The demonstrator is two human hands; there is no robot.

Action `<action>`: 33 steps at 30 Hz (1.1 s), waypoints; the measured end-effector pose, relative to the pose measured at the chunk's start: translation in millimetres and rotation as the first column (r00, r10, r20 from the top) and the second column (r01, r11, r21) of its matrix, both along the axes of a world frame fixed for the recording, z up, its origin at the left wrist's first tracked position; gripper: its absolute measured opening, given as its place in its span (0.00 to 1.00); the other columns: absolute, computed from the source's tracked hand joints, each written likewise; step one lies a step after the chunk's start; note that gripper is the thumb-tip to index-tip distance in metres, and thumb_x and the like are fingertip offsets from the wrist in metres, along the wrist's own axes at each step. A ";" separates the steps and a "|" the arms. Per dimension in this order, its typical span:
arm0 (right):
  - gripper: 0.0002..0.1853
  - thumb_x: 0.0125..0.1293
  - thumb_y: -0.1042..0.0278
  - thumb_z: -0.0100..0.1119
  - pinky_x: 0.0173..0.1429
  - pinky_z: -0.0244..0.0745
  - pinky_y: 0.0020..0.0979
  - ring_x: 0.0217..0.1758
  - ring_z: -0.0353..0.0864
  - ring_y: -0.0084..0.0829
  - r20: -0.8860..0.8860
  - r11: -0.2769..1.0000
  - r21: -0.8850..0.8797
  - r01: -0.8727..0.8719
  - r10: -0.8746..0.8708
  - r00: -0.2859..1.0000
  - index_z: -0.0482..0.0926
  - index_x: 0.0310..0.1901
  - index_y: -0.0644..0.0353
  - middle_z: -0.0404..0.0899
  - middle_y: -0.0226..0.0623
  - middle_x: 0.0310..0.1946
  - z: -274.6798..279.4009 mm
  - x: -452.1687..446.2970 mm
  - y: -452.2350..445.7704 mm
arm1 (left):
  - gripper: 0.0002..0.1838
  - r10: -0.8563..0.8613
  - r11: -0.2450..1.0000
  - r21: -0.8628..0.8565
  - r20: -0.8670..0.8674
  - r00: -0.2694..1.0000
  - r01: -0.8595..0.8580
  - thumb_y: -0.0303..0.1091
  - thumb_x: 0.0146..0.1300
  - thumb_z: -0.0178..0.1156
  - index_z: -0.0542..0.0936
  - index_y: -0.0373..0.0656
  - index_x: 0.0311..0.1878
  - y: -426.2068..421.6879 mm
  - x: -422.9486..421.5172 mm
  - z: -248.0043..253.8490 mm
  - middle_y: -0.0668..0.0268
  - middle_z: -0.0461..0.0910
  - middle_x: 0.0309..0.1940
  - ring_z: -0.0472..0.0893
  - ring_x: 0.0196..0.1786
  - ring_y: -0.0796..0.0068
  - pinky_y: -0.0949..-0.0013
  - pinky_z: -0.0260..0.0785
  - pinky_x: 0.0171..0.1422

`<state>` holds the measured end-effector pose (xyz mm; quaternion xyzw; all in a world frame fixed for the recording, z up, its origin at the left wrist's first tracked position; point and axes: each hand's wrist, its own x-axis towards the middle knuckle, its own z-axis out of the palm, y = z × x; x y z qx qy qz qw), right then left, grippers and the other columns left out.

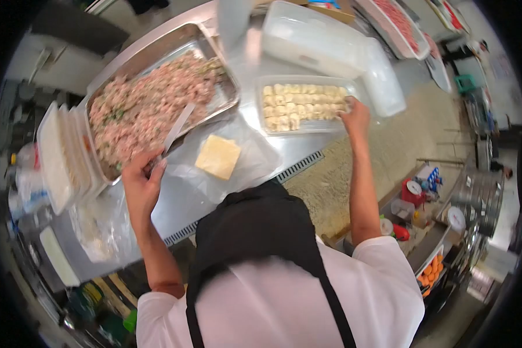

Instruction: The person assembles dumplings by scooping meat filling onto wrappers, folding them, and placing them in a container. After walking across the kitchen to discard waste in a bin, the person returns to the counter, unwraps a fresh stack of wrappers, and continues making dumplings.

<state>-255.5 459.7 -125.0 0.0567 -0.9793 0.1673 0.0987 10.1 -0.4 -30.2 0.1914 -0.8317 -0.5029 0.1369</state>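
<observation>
My left hand [143, 178] is wrapped round the handle of a flat metal spatula [180, 124], whose blade reaches over the near edge of a deep metal tray [233, 87]. Minced meat [151, 104] flecked with green is heaped in that tray. My right hand [355, 117] pinches at the right end of a clear plastic container [307, 129], apparently on a wonton partly hidden by the fingers. Rows of pale folded wontons [298, 101] fill much of this container. Between my hands, a stack of square yellow wrappers [218, 156] lies on plastic sheeting [258, 156].
Stacked plastic containers [66, 156] stand left of the meat tray. Beyond the wontons are large translucent containers [313, 43] and a tray of red meat [394, 23]. The steel table's near edge carries a slotted grate [298, 167]. A lower shelf at right holds scales [413, 188].
</observation>
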 end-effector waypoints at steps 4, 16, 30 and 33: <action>0.15 0.55 0.75 0.72 0.46 0.82 0.37 0.46 0.88 0.38 -0.084 0.910 -0.346 -0.228 0.212 0.974 0.85 0.46 0.60 0.87 0.43 0.44 32.2 36.8 -68.7 | 0.17 0.100 0.995 0.004 0.021 0.995 -0.100 0.20 0.57 0.67 0.85 0.39 0.51 -2.5 6.6 4.7 0.72 0.77 0.31 0.62 0.25 0.85 0.76 0.57 0.29; 0.08 0.56 0.66 0.71 0.42 0.77 0.44 0.38 0.81 0.47 0.033 0.566 -0.347 -0.748 0.804 0.593 0.85 0.33 0.60 0.82 0.42 0.33 -1.2 162.5 -263.1 | 0.17 0.219 0.956 -0.223 0.102 0.970 -0.192 0.20 0.61 0.63 0.84 0.40 0.54 -23.6 29.1 8.0 0.57 0.83 0.34 0.77 0.28 0.68 0.67 0.71 0.36; 0.11 0.76 0.60 0.57 0.53 0.74 0.28 0.49 0.78 0.21 0.302 0.327 -0.944 0.044 0.804 0.513 0.77 0.49 0.60 0.80 0.30 0.46 27.1 116.8 -217.2 | 0.18 0.206 0.660 -0.720 0.445 0.872 0.212 0.17 0.49 0.58 0.89 0.44 0.40 -89.7 2.0 -7.2 0.51 0.82 0.36 0.82 0.41 0.46 0.51 0.74 0.47; 0.17 0.78 0.53 0.53 0.58 0.76 0.31 0.53 0.78 0.26 0.313 0.181 -0.934 0.307 0.829 0.463 0.74 0.56 0.59 0.79 0.32 0.49 35.6 114.2 -209.8 | 0.19 0.138 0.710 -0.678 0.398 0.907 0.190 0.17 0.45 0.58 0.89 0.44 0.40 -88.7 -7.5 -12.2 0.49 0.83 0.35 0.82 0.40 0.44 0.51 0.74 0.47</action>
